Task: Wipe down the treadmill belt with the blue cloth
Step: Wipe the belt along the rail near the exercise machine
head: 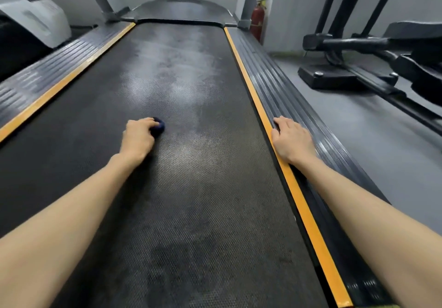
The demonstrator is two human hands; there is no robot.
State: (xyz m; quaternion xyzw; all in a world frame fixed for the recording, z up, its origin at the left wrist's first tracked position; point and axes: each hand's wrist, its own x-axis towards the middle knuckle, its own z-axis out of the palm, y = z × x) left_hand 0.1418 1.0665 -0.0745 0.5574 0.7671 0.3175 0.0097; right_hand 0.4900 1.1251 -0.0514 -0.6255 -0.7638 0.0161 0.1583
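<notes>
The black textured treadmill belt [191,188] runs away from me, with a pale dusty patch up its middle. My left hand [137,138] grips a bunched blue cloth [158,126] and holds it down on the belt, left of centre. Only a small dark-blue part of the cloth shows past my fingers. My right hand [290,139] rests flat on the right side rail [311,126], fingers straight, over the orange stripe [248,78].
A ribbed grey rail with an orange stripe [59,85] lines the left side too. Two grey uprights and the motor cover [181,9] stand at the far end. A red fire extinguisher [258,21] is behind the right upright. Black gym equipment [358,68] sits on the grey floor at right.
</notes>
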